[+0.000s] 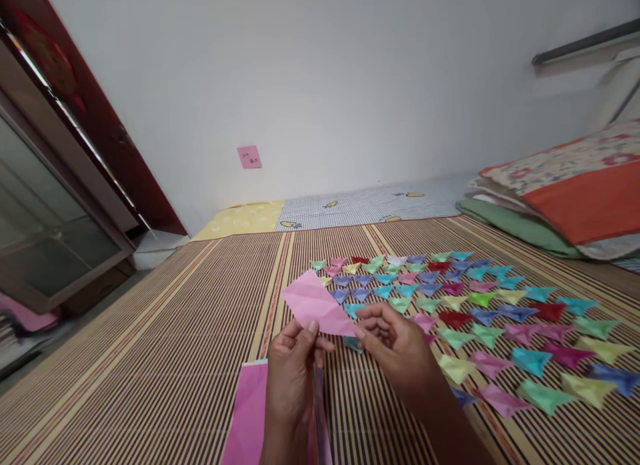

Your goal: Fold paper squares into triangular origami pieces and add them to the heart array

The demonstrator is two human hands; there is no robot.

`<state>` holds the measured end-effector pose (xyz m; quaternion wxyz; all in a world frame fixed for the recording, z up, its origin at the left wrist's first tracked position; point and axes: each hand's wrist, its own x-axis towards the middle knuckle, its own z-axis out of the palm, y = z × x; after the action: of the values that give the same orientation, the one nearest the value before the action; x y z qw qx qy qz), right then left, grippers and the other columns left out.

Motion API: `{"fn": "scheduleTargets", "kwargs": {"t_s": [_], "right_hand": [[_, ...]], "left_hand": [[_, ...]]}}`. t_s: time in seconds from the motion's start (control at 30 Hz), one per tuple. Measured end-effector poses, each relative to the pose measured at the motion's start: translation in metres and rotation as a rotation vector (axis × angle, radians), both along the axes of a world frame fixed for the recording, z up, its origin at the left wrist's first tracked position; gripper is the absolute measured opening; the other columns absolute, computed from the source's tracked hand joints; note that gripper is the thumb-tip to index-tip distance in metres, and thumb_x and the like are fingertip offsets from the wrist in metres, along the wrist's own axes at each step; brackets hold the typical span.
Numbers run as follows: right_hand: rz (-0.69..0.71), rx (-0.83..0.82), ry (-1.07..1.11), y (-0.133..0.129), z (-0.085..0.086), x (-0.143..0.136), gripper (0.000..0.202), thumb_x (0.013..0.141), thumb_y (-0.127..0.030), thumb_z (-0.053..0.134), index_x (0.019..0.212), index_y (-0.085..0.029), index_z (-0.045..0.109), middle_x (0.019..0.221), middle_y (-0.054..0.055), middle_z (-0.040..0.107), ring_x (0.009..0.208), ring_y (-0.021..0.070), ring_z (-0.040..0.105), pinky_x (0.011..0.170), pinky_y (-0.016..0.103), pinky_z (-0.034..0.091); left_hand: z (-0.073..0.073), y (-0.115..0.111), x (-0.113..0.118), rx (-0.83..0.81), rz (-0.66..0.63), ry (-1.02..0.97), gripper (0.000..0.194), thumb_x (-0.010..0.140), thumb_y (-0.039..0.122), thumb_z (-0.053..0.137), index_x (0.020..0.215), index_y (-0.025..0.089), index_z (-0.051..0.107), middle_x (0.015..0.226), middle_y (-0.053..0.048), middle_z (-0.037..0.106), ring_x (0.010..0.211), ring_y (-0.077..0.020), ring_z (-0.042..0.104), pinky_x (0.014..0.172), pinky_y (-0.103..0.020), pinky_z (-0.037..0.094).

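A pink sheet of paper (313, 301), with a crease across it and one folded edge, is held up above the striped mat. My left hand (295, 365) pinches its lower edge between thumb and fingers. At the sheet's right corner, the thumb and forefinger of my right hand (393, 341) are closed on the paper. Below, partly hidden by my left wrist, lies a stack of pink paper (245, 411). To the right, rows of small folded paper shapes (455, 318) in several colours stand on the mat; some are hidden behind my right hand.
The striped mat (200, 331) reaches back to a checked cloth (345, 208) and a yellow cloth (243, 218) along the wall. Folded bedding (575, 198) is piled at the right. A pink note (249, 157) is stuck on the wall. A glass-panelled door (40, 205) stands left.
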<state>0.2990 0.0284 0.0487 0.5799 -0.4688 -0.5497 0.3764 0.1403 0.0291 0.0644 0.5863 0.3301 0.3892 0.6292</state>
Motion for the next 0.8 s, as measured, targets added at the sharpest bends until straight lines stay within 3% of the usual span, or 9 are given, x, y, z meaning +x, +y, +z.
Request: {"fn": "scheduleTargets", "kwargs": {"t_s": [0.13, 0.23, 0.33, 0.43, 0.53, 0.6, 0.67, 0.73, 0.8], "right_hand": [[-0.06, -0.016, -0.093, -0.006, 0.01, 0.006, 0.031, 0.083, -0.04, 0.071, 0.105, -0.018, 0.072, 0.089, 0.007, 0.075, 0.081, 0.0225, 0.069, 0.071, 0.034, 0.055], [0.043, -0.046, -0.058, -0.01, 0.017, 0.005, 0.034, 0.08, -0.039, 0.076, 0.108, -0.019, 0.074, 0.09, 0.006, 0.076, 0.082, 0.0229, 0.069, 0.074, 0.035, 0.054], [0.134, -0.047, 0.055, -0.009, 0.015, 0.003, 0.019, 0.082, -0.036, 0.074, 0.092, -0.02, 0.073, 0.082, 0.003, 0.074, 0.075, 0.0204, 0.067, 0.07, 0.032, 0.053], [0.097, -0.016, 0.107, -0.007, 0.008, 0.005, 0.015, 0.085, -0.035, 0.072, 0.082, -0.02, 0.07, 0.076, 0.001, 0.071, 0.07, 0.0193, 0.066, 0.067, 0.031, 0.053], [-0.017, 0.06, 0.055, -0.007, 0.007, 0.009, 0.012, 0.087, -0.032, 0.072, 0.087, -0.02, 0.072, 0.081, 0.003, 0.073, 0.074, 0.0207, 0.067, 0.072, 0.033, 0.054], [-0.039, 0.13, 0.025, -0.008, 0.011, 0.012, 0.007, 0.088, -0.028, 0.07, 0.09, -0.021, 0.073, 0.086, 0.003, 0.073, 0.08, 0.0213, 0.067, 0.078, 0.035, 0.053], [0.023, 0.202, 0.03, -0.01, 0.017, 0.014, 0.004, 0.088, -0.022, 0.069, 0.086, -0.022, 0.072, 0.087, 0.003, 0.072, 0.084, 0.0213, 0.068, 0.08, 0.034, 0.053], [0.126, 0.256, 0.038, -0.012, 0.021, 0.015, 0.008, 0.086, -0.018, 0.07, 0.079, -0.023, 0.07, 0.087, 0.003, 0.072, 0.086, 0.0211, 0.068, 0.077, 0.032, 0.054], [0.191, 0.305, 0.015, -0.012, 0.023, 0.016, 0.012, 0.084, -0.017, 0.072, 0.075, -0.023, 0.069, 0.086, 0.003, 0.072, 0.086, 0.0215, 0.069, 0.077, 0.033, 0.054]], "left_hand": [[0.001, -0.003, -0.002, 0.046, -0.073, 0.172, 0.029, 0.076, 0.038, 0.084, 0.086, 0.012, 0.076, 0.06, -0.004, 0.072, 0.047, -0.0088, 0.053, 0.049, -0.018, 0.042], [0.002, -0.006, -0.002, 0.099, -0.143, 0.288, 0.025, 0.081, 0.037, 0.081, 0.084, 0.013, 0.077, 0.062, -0.004, 0.071, 0.054, -0.0117, 0.057, 0.054, -0.02, 0.044], [0.003, -0.008, 0.0, 0.137, -0.176, 0.35, 0.023, 0.083, 0.037, 0.079, 0.081, 0.014, 0.076, 0.062, -0.002, 0.069, 0.057, -0.0117, 0.056, 0.057, -0.021, 0.043], [0.006, -0.009, 0.0, 0.124, -0.17, 0.354, 0.025, 0.08, 0.038, 0.081, 0.078, 0.015, 0.073, 0.061, 0.0, 0.067, 0.056, -0.0112, 0.057, 0.057, -0.02, 0.042], [0.005, -0.009, 0.0, 0.054, -0.156, 0.291, 0.038, 0.081, 0.05, 0.079, 0.073, 0.015, 0.067, 0.057, -0.001, 0.066, 0.046, -0.0101, 0.058, 0.048, -0.019, 0.038], [0.001, -0.008, 0.003, -0.026, -0.249, 0.19, 0.052, 0.084, 0.065, 0.068, 0.072, 0.014, 0.066, 0.055, -0.005, 0.068, 0.04, -0.0118, 0.059, 0.041, -0.019, 0.034], [-0.004, -0.009, 0.007, -0.112, -0.393, 0.044, 0.064, 0.084, 0.075, 0.06, 0.072, 0.012, 0.067, 0.056, -0.009, 0.069, 0.038, -0.0139, 0.059, 0.037, -0.02, 0.033], [-0.008, -0.009, 0.013, -0.178, -0.435, -0.115, 0.06, 0.078, 0.072, 0.069, 0.076, 0.012, 0.068, 0.059, -0.007, 0.069, 0.04, -0.0123, 0.057, 0.038, -0.02, 0.036], [-0.009, -0.01, 0.017, -0.196, -0.422, -0.232, 0.046, 0.071, 0.055, 0.086, 0.076, 0.013, 0.068, 0.061, -0.003, 0.066, 0.045, -0.0097, 0.056, 0.043, -0.02, 0.04]]}}
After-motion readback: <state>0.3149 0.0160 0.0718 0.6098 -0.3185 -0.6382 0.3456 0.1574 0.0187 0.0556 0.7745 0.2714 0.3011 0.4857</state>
